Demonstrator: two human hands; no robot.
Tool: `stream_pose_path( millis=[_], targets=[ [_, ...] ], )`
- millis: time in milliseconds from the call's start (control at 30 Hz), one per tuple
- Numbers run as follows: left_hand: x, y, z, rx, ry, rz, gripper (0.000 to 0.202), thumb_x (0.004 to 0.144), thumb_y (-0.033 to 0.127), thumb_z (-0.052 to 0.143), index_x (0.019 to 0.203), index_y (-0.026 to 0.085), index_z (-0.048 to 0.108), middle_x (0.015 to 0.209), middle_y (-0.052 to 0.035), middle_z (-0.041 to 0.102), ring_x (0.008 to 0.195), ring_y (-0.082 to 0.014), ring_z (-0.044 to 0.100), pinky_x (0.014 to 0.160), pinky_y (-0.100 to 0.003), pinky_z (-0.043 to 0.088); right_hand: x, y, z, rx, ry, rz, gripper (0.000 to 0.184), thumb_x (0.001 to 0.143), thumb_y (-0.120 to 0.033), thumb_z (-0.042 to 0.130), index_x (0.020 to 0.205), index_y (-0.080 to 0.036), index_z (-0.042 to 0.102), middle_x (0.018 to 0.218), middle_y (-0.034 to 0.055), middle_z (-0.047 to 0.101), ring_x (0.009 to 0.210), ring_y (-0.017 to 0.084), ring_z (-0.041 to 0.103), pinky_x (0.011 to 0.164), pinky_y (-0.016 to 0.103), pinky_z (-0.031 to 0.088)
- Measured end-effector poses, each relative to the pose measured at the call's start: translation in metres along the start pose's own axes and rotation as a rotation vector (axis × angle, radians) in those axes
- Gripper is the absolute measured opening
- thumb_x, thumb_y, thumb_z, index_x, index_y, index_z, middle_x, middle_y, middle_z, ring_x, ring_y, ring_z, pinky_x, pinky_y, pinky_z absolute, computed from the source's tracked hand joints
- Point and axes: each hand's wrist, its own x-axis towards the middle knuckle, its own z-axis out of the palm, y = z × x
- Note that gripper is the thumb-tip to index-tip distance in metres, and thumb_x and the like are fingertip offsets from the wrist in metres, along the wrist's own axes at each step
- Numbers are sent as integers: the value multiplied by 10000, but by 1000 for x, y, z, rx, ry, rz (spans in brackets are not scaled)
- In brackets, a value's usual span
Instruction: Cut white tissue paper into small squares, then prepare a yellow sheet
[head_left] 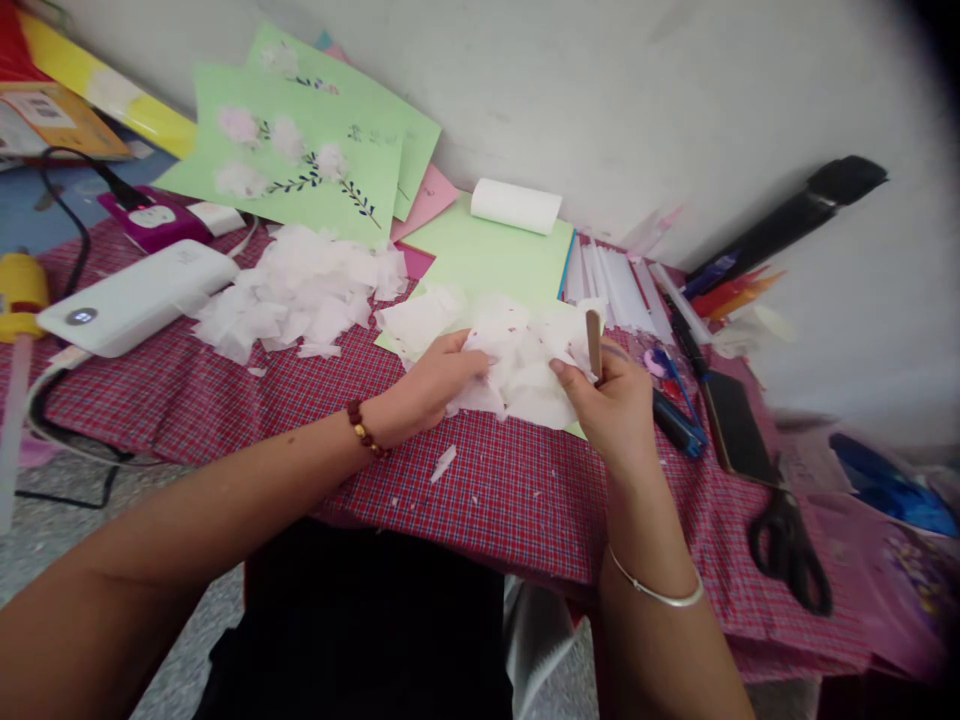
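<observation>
My left hand (431,385) rests on a small pile of torn white tissue pieces (517,365), fingers curled and pinching into the paper. My right hand (611,400) is closed around a thin wooden stick (594,342) held upright, with its thumb pressing on the tissue pieces. The pile lies on a light green paper sheet (487,255) over a red checked cloth (480,480).
A bigger heap of white tissue scraps (296,290) lies left, beside a white power bank (135,295). Green cards with tissue flowers (300,150) lean on the wall. A white roll (516,205), white strips (615,285), pens (679,420), a phone (735,425) and black scissors (791,545) sit right.
</observation>
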Motion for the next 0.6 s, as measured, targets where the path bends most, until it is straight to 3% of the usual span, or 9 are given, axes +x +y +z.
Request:
stream_pose_path(
  millis=[100, 267, 333, 467, 600],
  targets=[
    [-3, 7, -1, 3, -90, -95, 206, 742, 245, 633, 918, 138, 638, 737, -39, 662, 579, -121, 583, 544, -235, 470, 0, 0, -3, 27, -35, -24, 211, 779, -265, 682, 621, -205, 557, 691, -7, 531, 640, 150, 511, 584, 295, 414],
    [-5, 16, -11, 406, -244, -200, 204, 656, 242, 727, 819, 127, 686, 690, -42, 677, 533, -128, 582, 456, -206, 399, 1, 0, -7, 97, -115, -24, 168, 772, -247, 700, 646, -200, 599, 754, 5, 601, 670, 145, 544, 576, 276, 426],
    [-5, 15, -13, 453, -260, -197, 154, 650, 217, 713, 777, 135, 688, 666, -32, 674, 536, -130, 588, 453, -199, 395, 1, 3, -7, 149, -159, 40, 159, 762, -261, 713, 652, -196, 618, 763, 9, 615, 666, 145, 551, 552, 269, 426],
    [-4, 8, -11, 213, -244, -159, 207, 674, 211, 703, 872, 153, 687, 755, -36, 708, 593, -131, 624, 530, -212, 467, 2, 14, -3, 392, -179, 251, 210, 741, -393, 755, 777, -201, 676, 735, 6, 623, 588, 129, 534, 470, 247, 420],
    [-4, 5, -5, 10, -124, -70, 262, 666, 179, 718, 922, 146, 673, 792, -42, 713, 621, -128, 629, 564, -222, 501, 5, 21, 3, 659, -2, 450, 327, 706, -509, 767, 791, -214, 654, 538, -62, 500, 400, 64, 389, 341, 188, 265]
  ],
)
